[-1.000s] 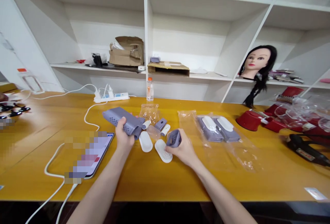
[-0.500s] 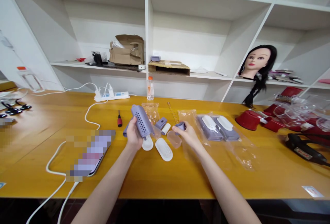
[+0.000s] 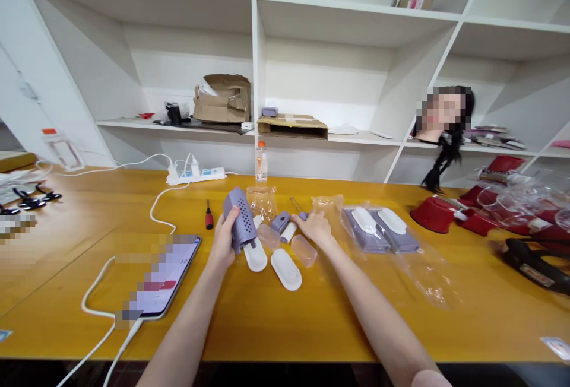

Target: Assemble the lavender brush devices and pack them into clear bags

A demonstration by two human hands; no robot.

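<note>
My left hand [image 3: 224, 237] is wrapped round a purple perforated housing [image 3: 241, 216], held tilted over the table. A white oval piece [image 3: 255, 256] lies just below its lower end. My right hand [image 3: 315, 227] reaches in from the right, its fingers at a small purple part [image 3: 303, 216]; whether they grip it is hard to tell. Between my hands lie a purple block [image 3: 280, 221], a small white cylinder [image 3: 289, 232] and two clear pinkish covers [image 3: 269, 237], [image 3: 304, 251]. Nearer me is a white oval lid [image 3: 285, 269].
Two bagged purple units [image 3: 369, 230] lie to the right, near red cups [image 3: 433, 215] and a black tool [image 3: 537, 265]. At left are a phone [image 3: 167, 280] with cables and a screwdriver [image 3: 209, 216]. A bottle [image 3: 261, 161] stands behind.
The view has tilted up slightly. My left hand has turned the housing more upright. My right hand, which held a small purple part up, is now lower and farther back, beside the block.
</note>
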